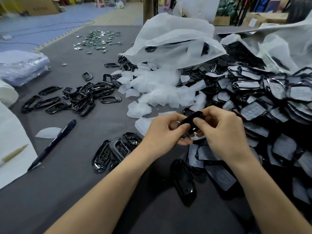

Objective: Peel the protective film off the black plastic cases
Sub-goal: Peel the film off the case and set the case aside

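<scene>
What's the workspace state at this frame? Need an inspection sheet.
Surface: grey table mat, largely covered at right.
Job's things: black case held above the mat; film-covered cases piled at right; bare cases in groups at left and near the hands; peeled film heaped in the centre.
Clutter: pen, plastic bags, small shiny parts at the far side.
Hands: left hand and right hand both pinch the black case.
Cables: thin cable on the blue floor mat.
Surroundings: cardboard boxes beyond the table.
</scene>
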